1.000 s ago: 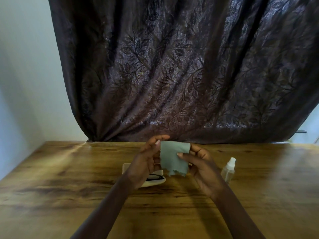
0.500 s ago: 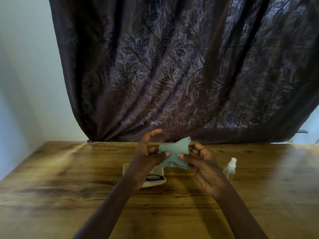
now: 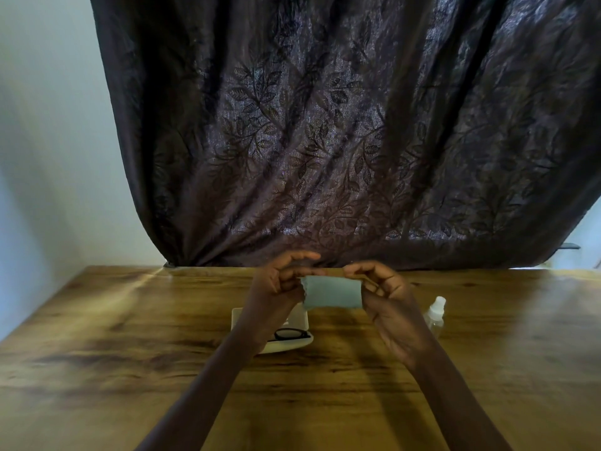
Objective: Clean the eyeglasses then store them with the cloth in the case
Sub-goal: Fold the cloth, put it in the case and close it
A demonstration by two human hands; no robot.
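A pale green cleaning cloth (image 3: 333, 291) is stretched flat between my two hands above the table. My left hand (image 3: 278, 284) pinches its left edge and my right hand (image 3: 383, 288) pinches its right edge. Below my left wrist lies the open white glasses case (image 3: 294, 343). Black-framed eyeglasses (image 3: 291, 334) rest in it, partly hidden by my left forearm.
A small clear spray bottle (image 3: 435, 315) with a white cap stands on the wooden table (image 3: 130, 353) just right of my right hand. A dark leaf-patterned curtain (image 3: 325, 141) hangs behind the table's far edge. A pale wall is at the left.
The cloth hung loosely and crumpled between my fingers before; now both hands have pulled apart and hold it as a flat, wide strip, slightly higher above the case.
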